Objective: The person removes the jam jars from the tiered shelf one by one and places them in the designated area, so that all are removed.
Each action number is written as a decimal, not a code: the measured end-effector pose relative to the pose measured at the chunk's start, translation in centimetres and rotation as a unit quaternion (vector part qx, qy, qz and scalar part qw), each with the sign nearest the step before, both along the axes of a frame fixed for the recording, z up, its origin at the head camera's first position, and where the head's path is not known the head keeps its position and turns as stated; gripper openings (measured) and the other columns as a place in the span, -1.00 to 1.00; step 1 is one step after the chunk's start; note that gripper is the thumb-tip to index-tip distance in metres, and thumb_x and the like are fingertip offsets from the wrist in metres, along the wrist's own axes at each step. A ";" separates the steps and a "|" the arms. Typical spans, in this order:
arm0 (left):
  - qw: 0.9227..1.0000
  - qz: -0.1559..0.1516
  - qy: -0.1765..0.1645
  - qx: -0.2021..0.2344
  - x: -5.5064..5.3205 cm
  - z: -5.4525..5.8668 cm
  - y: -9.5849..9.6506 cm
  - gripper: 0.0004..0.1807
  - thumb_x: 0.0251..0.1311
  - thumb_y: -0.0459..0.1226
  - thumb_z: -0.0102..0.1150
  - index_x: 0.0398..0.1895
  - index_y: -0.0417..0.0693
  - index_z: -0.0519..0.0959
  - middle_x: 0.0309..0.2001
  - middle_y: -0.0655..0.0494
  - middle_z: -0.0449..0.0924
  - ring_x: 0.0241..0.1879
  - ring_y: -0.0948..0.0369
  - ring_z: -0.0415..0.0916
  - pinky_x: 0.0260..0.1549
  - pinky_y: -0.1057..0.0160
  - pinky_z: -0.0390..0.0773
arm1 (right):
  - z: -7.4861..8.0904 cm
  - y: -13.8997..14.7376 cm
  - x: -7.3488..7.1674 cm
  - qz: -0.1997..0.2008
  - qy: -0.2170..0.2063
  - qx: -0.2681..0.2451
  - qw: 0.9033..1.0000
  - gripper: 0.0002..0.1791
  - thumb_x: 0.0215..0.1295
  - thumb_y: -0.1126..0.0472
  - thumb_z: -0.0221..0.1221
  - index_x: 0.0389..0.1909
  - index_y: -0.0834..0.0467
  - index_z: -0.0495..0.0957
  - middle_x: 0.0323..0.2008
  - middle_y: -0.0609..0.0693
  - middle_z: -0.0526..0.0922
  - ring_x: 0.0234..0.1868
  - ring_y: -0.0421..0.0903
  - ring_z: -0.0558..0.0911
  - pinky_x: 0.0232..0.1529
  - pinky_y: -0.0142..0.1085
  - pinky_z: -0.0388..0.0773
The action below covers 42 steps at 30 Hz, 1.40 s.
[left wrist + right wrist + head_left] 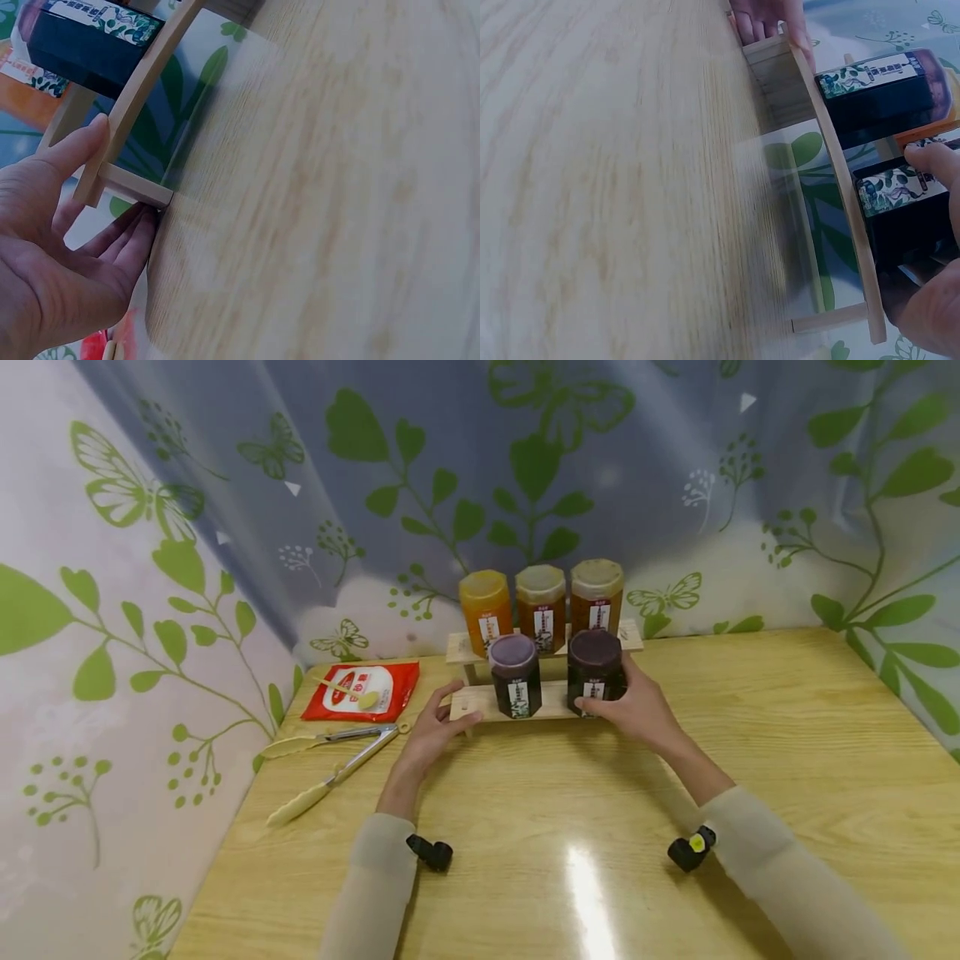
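A two-step wooden rack stands near the back of the table, with jam jars on both steps. My left hand grips the left end of its lower step, thumb on top and fingers around the side, as the left wrist view also shows. My right hand holds a dark jar at the right of the lower step, thumb across its label. Left of it sits another dark jar with a purple lid. An orange jar, a reddish-brown jar and an amber jar stand on the upper step.
Left of the rack lie a red and white packet with a pale yellow spoon on it, and spread tongs with pale yellow tips. A leaf-patterned curtain hangs right behind the rack.
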<state>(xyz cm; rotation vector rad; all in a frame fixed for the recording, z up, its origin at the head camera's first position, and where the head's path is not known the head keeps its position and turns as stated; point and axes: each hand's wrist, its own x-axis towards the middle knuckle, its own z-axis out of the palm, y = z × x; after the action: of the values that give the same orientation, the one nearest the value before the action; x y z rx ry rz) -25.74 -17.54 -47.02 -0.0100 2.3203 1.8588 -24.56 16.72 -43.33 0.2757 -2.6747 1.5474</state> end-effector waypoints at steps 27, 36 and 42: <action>1.000 0.000 -0.005 -0.002 -0.1 0.0 0.0 -0.20 0.23 -0.02 0.50 0.50 0.43 0.34 0.49 -0.03 0.32 0.53 -0.08 0.18 0.46 -0.20 0.20 | 2.1 11.3 -1.0 -0.090 -0.040 -0.026 0.995 0.02 0.30 0.02 0.44 0.61 0.25 0.09 0.45 0.41 0.29 0.44 0.40 0.29 0.31 0.33 0.29; 1.000 -0.001 0.006 0.005 0.0 -0.2 -0.2 -0.27 0.27 -0.07 0.47 0.47 0.45 0.37 0.30 -0.08 0.52 0.47 -0.05 0.29 0.40 -0.21 0.26 | 2.5 15.2 -2.8 -0.115 -0.065 -0.026 0.991 0.09 0.35 -0.03 0.39 0.65 0.28 -0.06 0.53 0.45 0.12 0.49 0.48 0.14 0.38 0.40 0.16; 1.000 -0.002 0.003 0.010 0.0 -0.2 -0.1 -0.29 0.27 -0.06 0.47 0.45 0.48 0.38 0.22 -0.05 0.58 0.49 -0.04 0.26 0.43 -0.21 0.23 | 2.1 17.9 -3.7 -0.139 -0.082 -0.026 0.987 0.11 0.35 -0.07 0.38 0.66 0.25 -0.07 0.56 0.40 0.07 0.52 0.48 0.09 0.39 0.42 0.12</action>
<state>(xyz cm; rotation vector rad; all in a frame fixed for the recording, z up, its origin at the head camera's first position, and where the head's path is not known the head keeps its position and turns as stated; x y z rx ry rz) -25.76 -17.68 -47.19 0.0024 2.3038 1.8824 -28.30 34.64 -41.18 -0.2281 -2.6398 1.6101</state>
